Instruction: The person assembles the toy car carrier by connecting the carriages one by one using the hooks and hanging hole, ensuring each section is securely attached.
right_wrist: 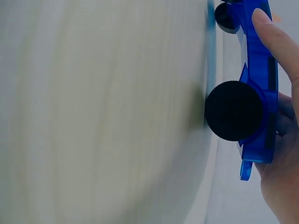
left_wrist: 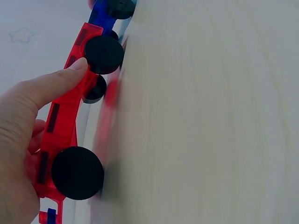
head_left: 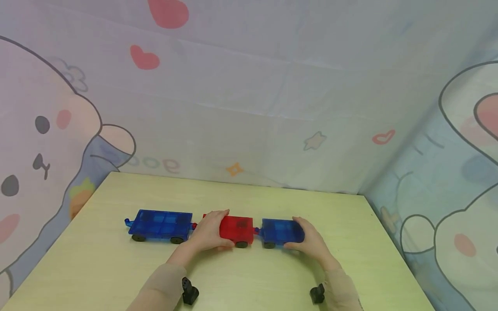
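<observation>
Three translucent toy train cars stand in a row on the table, joined end to end by small couplings. My left hand (head_left: pixel 208 231) grips the red car (head_left: pixel 238 229) in the middle, thumb along its near side by the black wheel (left_wrist: pixel 103 54) in the left wrist view. With my right hand (head_left: pixel 309 239) I hold the right-hand blue car (head_left: pixel 281 232) by its right end, fingers behind and thumb in front. A longer blue car (head_left: pixel 163 224) sits at the left, coupled to the red one, its hook (head_left: pixel 128 222) sticking out leftward.
The pale wooden table (head_left: pixel 249 280) ends at the back against a printed cloth (head_left: pixel 253 108) with hearts and cartoon animals, which also hangs at both sides. Black wrist-worn cameras show beside the left sleeve (head_left: pixel 165 280) and the right sleeve (head_left: pixel 340 283).
</observation>
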Demonstrator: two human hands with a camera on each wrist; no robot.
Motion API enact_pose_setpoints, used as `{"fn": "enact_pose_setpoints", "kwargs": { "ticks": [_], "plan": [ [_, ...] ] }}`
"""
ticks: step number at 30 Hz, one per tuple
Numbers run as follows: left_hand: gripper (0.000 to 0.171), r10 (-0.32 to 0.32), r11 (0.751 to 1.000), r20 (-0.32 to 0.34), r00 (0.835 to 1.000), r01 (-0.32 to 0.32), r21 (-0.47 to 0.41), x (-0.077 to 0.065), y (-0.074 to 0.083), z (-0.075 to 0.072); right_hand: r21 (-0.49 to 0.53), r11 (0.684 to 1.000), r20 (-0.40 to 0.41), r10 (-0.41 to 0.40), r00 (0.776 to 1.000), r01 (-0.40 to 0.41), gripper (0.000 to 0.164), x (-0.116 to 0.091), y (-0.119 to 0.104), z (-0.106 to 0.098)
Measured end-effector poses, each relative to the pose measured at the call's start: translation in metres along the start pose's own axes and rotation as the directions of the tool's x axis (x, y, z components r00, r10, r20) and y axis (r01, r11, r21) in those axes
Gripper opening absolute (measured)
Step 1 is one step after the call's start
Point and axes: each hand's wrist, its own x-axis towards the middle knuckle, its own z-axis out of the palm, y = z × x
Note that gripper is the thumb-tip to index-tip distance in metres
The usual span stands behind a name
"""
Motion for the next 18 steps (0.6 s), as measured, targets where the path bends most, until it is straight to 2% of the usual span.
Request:
{"fn": "enact_pose_setpoints", "kwargs": {
  "ticks": [7, 13, 18],
  "plan": [
    [0.096, 0.02, 1.0, -0.004, 1.0, -0.02, -0.021, 0.001, 0.0, 0.001, -0.005, 1.0, 0.0, -0.013, 1.0, 0.013, 0.094, -0.001, 0.0, -0.001],
    [0.092, 0.101, 0.994, -0.017, 0.995, -0.101, 0.044, 0.0, 0.0, 0.001, -0.002, 1.0, 0.013, -0.013, 1.0, 0.013, 0.095, -0.003, -0.005, -0.004],
    [0.087, 0.116, 0.99, 0.001, 0.993, -0.115, 0.083, -0.005, 0.007, -0.008, 0.005, 1.0, -0.028, -0.026, 0.999, 0.027, 0.085, -0.006, -0.015, -0.012]
  ]
}}
